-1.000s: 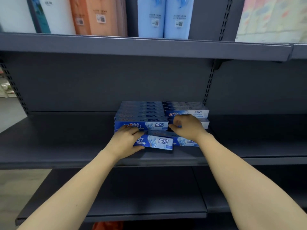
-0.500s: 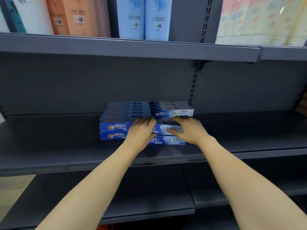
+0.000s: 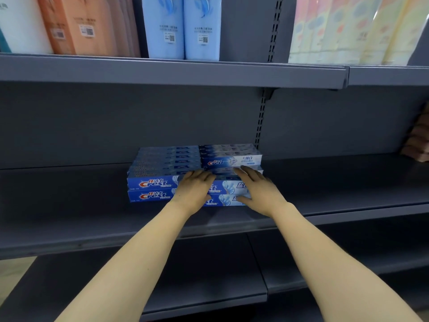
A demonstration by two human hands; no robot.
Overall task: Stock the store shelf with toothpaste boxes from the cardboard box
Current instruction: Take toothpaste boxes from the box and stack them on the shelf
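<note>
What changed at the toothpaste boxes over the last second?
The front box, angled out a second ago, now sits flush under the front toothpaste boxes. Left hand and right hand press flat against them. The back rows stayed put.

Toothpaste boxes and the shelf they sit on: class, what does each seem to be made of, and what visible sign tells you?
Toothpaste boxes: probably thin printed card, slightly glossy; crisp straight edges and flat printed faces suggest it.
Shelf: likely painted metal, matt dark grey; the thin folded front lip and slotted upright point that way.
</note>
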